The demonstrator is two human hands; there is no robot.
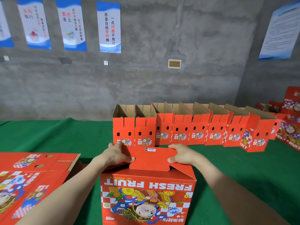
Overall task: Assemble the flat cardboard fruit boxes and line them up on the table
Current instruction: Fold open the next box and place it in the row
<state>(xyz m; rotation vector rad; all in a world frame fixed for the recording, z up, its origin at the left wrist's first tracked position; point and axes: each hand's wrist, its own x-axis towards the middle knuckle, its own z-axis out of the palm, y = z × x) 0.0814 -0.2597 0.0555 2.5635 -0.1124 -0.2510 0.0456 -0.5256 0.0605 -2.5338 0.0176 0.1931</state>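
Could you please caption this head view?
Left hand and right hand grip the upper flap of the printed red cardboard fruit box.

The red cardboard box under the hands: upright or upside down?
Upside down: FRESH FRUIT on the red cardboard fruit box reads inverted. The left hand and right hand hold a red flap on its top end.

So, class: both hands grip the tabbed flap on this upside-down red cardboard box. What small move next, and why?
Probably press the red tabbed flap down into the printed cardboard fruit box: left hand and right hand grip its ends, and its tab sits untucked.
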